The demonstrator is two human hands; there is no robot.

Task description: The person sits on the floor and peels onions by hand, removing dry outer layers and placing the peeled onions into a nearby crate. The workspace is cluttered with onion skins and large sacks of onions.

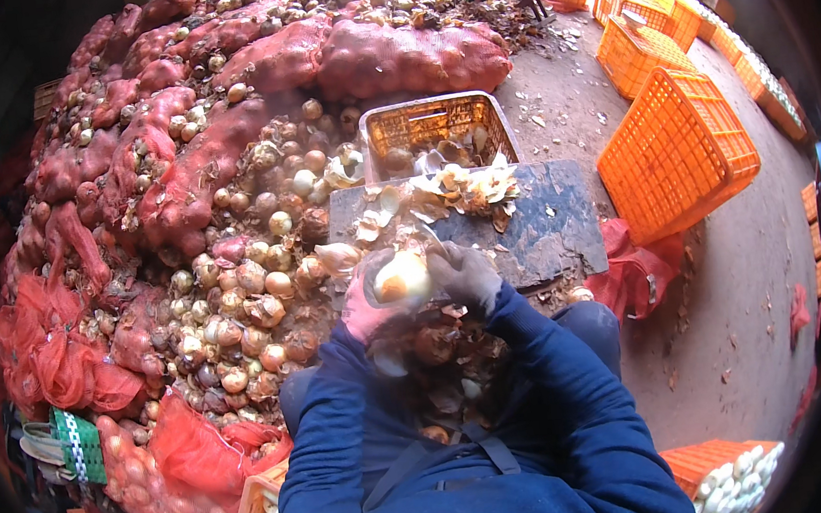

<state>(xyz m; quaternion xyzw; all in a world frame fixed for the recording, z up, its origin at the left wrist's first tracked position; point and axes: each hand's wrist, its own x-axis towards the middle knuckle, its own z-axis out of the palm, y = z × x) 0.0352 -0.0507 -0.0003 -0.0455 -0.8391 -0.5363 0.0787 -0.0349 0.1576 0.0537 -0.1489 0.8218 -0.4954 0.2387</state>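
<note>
My left hand (367, 300), in a pinkish glove, cups a partly peeled onion (403, 277) whose surface is pale with a brown patch. Against the onion's right side is my right hand (466, 274), in a grey glove. Its fingers are curled around what looks like a small knife (430, 236), the thin blade pointing up and left; the handle is hidden. Both hands are over the near edge of a worn dark board (559, 216). Loose onion skins (477, 186) lie heaped on the board. Below my hands, skins and a brown onion (434, 345) lie between my knees.
Behind the board stands a dirty crate (434, 103) with peelings inside. Loose onions (239, 284) and red mesh sacks (409, 54) pile up at left. Orange crates (677, 156) line the right side. A crate of white peeled produce (739, 476) sits at lower right.
</note>
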